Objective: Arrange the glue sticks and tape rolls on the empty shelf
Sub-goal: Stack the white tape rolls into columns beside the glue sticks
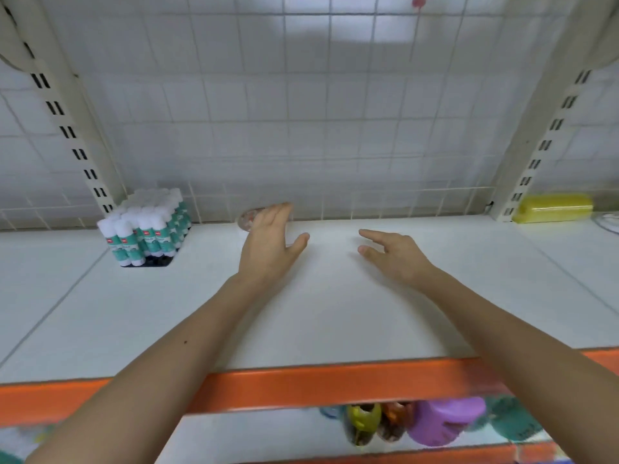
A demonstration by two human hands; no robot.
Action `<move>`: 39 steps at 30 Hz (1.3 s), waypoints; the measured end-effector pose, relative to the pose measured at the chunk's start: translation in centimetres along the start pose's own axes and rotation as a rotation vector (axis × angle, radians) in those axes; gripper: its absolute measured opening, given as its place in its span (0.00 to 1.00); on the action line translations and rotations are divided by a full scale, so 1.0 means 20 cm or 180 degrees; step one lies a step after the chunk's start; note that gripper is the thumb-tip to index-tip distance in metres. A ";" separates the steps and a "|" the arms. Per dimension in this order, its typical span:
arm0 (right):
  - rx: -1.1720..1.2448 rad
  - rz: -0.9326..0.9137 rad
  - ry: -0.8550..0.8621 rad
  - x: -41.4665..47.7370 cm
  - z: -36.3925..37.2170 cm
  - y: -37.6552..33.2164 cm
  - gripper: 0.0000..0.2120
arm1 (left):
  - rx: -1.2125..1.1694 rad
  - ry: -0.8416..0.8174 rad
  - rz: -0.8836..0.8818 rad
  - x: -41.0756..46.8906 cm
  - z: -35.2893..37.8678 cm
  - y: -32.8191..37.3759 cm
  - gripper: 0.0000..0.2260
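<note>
— Where's the tape roll [247, 220]?
— Just behind the fingers [278, 212] of the left hand [268, 244], at the back of the shelf [335, 313]. Whether they touch it I cannot tell. The glue sticks [144, 229] stand well to their left.
— And the fingers?
— Straight, nearly together. Those of the right hand [395, 254] are spread and hold nothing.
— Risk?
— A half-blind nudge could roll the tape away.

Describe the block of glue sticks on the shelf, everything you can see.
The glue sticks stand upright in a tight block: white caps, white bodies, teal labels with a red mark, plastic by the look. They sit on a dark base at the back left of the white shelf, beside the slotted post. The left hand is apart from them.
</note>
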State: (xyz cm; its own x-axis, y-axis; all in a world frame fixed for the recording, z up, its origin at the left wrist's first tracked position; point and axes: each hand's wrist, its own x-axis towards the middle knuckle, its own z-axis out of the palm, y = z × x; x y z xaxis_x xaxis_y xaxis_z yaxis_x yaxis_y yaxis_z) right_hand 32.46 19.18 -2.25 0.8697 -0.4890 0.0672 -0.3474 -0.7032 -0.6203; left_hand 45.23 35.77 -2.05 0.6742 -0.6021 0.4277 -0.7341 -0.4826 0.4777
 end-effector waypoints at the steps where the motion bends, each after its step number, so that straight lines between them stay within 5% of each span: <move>1: -0.0051 -0.0022 0.0058 -0.05 -0.06 0.06 0.20 | -0.0020 -0.0063 -0.0020 -0.02 0.05 0.09 0.23; 11: -0.0415 0.0294 0.0810 -0.57 -0.67 0.74 0.18 | -0.0546 -0.0746 0.0461 -0.16 0.58 1.00 0.20; 25: -0.0804 0.0931 0.1381 -0.60 -1.22 1.46 0.19 | -0.0773 -0.1298 0.1213 0.20 1.24 1.72 0.19; 34: -0.0917 0.1401 0.1078 -0.44 -1.39 1.80 0.21 | -0.0506 -0.1534 0.1665 0.50 1.64 2.01 0.20; 39: -0.1218 0.1103 0.0806 -0.42 -1.42 1.90 0.15 | -0.0261 -0.1735 0.1609 0.55 1.82 2.10 0.22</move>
State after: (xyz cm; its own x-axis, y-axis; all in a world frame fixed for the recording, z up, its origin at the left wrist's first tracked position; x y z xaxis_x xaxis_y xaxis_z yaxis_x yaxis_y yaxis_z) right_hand 1.95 -18.02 -4.27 0.5877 -0.7994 0.1248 -0.7403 -0.5936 -0.3155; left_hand 18.84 -14.31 -5.31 0.1046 -0.9781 0.1797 -0.9211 -0.0271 0.3885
